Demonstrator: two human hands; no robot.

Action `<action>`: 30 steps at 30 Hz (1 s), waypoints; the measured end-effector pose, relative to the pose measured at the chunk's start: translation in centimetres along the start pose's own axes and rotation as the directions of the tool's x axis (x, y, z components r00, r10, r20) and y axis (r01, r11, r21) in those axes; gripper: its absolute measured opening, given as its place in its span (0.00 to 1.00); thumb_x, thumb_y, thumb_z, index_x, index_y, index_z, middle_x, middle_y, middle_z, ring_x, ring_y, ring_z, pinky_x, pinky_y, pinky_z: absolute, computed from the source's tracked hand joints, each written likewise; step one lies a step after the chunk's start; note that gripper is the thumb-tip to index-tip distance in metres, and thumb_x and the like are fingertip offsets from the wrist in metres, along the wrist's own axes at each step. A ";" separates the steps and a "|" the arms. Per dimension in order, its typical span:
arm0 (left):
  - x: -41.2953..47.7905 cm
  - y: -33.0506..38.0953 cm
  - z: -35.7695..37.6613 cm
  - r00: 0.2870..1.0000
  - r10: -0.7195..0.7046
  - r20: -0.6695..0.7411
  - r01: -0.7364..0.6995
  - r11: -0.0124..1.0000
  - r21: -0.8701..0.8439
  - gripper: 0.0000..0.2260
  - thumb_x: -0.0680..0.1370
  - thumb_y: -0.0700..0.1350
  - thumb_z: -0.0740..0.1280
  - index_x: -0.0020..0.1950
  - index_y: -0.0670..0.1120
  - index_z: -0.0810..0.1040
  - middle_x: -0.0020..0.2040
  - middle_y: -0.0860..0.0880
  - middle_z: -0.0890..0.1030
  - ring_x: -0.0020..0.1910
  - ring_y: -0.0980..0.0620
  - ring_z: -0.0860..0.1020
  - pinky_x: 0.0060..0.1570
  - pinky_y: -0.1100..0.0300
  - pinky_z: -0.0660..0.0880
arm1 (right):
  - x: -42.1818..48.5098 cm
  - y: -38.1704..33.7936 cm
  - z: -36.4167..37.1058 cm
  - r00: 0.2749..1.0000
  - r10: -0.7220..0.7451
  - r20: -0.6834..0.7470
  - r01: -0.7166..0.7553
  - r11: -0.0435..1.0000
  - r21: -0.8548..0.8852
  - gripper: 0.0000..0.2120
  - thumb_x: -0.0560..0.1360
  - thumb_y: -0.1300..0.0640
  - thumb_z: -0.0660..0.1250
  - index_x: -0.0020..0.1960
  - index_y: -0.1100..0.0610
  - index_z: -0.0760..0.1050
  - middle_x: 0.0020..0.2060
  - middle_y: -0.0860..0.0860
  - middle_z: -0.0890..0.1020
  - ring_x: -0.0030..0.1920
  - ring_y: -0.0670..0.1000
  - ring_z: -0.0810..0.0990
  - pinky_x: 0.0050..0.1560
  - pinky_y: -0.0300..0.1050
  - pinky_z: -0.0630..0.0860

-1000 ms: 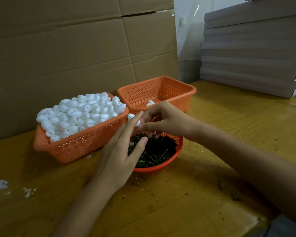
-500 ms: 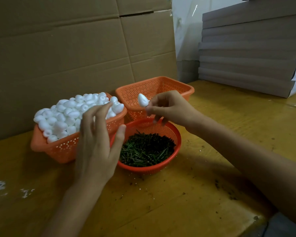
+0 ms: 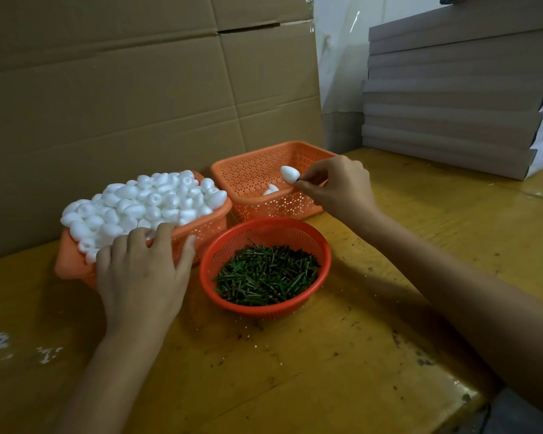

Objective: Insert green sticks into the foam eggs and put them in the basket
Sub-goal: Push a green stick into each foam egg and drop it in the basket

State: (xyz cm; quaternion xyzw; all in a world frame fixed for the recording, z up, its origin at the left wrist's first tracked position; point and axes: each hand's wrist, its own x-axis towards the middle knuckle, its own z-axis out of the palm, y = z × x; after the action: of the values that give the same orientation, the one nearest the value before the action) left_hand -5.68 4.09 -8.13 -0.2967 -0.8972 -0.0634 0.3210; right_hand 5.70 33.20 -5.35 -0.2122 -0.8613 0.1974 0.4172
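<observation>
In the round basket (image 3: 327, 257), loose green sticks (image 3: 265, 277)

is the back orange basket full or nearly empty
Nearly empty: the back basket's perforated walls are bare, with only a couple of eggs on its floor. The right hand holds one more egg above it.

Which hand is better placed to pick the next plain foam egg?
Left. The left hand rests on the pile of foam eggs in the full basket; the right hand pinches an egg over the other basket.
</observation>
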 end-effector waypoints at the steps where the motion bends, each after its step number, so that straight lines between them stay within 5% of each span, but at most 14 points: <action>1: 0.0 0.0 0.0 1.000 -0.009 0.011 0.009 1.000 -0.001 0.22 0.86 0.58 0.60 0.63 0.41 0.81 0.53 0.35 0.83 0.53 0.33 0.80 0.54 0.38 0.72 | 0.0 0.0 0.0 1.000 -0.002 -0.012 0.002 1.000 -0.005 0.06 0.76 0.49 0.76 0.50 0.50 0.88 0.41 0.44 0.87 0.35 0.38 0.80 0.43 0.43 0.81; 12: 0.5 0.1 0.0 0.999 -0.052 -0.002 0.052 0.998 -0.028 0.19 0.82 0.54 0.69 0.62 0.40 0.83 0.54 0.36 0.85 0.54 0.33 0.80 0.52 0.40 0.72 | -0.1 -0.4 -0.3 0.998 -0.041 -0.043 0.042 0.999 0.015 0.04 0.77 0.52 0.76 0.49 0.50 0.88 0.40 0.42 0.85 0.35 0.36 0.80 0.45 0.41 0.82; 17: 0.4 -0.1 0.2 0.999 -0.031 -0.022 0.030 0.999 -0.039 0.18 0.80 0.51 0.72 0.65 0.41 0.83 0.54 0.36 0.83 0.53 0.32 0.79 0.52 0.39 0.71 | -0.6 -1.4 -0.2 0.994 -0.095 -0.055 0.099 0.991 0.085 0.02 0.77 0.54 0.75 0.47 0.50 0.87 0.38 0.40 0.84 0.37 0.32 0.81 0.41 0.28 0.76; 30: 0.7 -0.3 0.1 0.998 -0.049 -0.041 0.046 0.996 -0.074 0.13 0.80 0.49 0.73 0.61 0.43 0.85 0.45 0.38 0.84 0.48 0.34 0.80 0.50 0.40 0.70 | -1.1 -2.2 -0.4 0.994 -0.107 -0.004 0.106 0.984 0.140 0.04 0.78 0.55 0.74 0.49 0.54 0.87 0.41 0.44 0.86 0.36 0.36 0.82 0.42 0.34 0.81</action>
State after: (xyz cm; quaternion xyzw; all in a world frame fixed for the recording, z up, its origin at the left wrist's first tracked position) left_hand -6.32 4.20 -7.78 -0.2852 -0.8940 -0.1102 0.3274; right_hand 6.25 30.88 -4.69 -0.1356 -0.8561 0.2353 0.4397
